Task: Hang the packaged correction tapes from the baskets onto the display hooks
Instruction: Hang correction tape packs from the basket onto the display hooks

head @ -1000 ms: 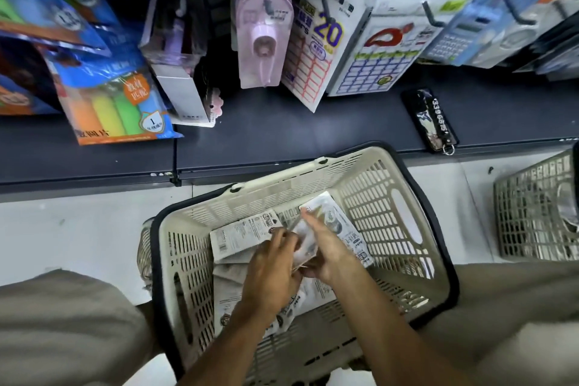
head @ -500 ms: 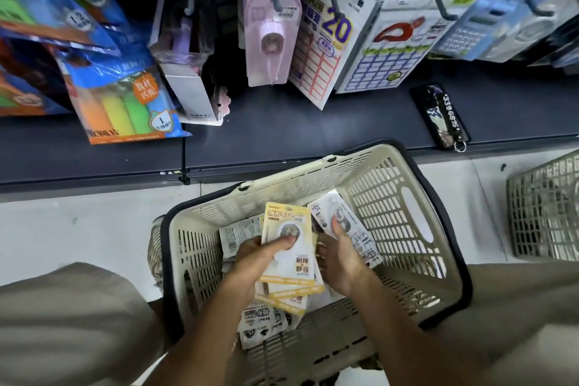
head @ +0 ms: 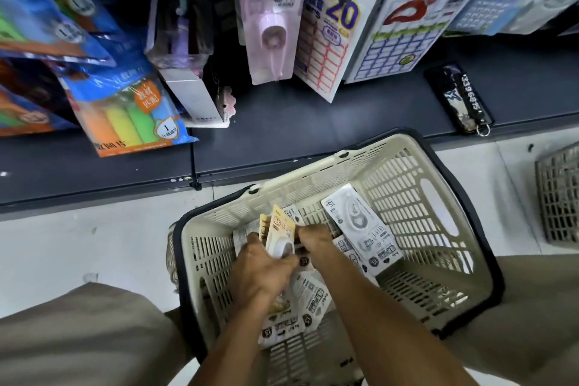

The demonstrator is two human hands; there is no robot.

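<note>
My left hand [head: 263,263] grips a small stack of yellow-carded correction tapes [head: 280,233], held upright over the middle of the cream basket [head: 407,166]. My right hand [head: 315,236] sits just beside them with fingers curled at the stack's edge; I cannot tell if it pinches anything. White correction tape packs [head: 360,222] lie loose in the basket. A grey basket [head: 557,197] stands at the right.

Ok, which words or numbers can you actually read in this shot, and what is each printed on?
"20": white label-sheet pack with red grid, hanging.
"3396975": black strap keychain on the dark shelf.
"1": shield badge on the blue pack of coloured blocks.
"15": white correction tape pack leaning in the cream plastic basket.
Yellow packs gripped by the left hand: print blurred.
</note>
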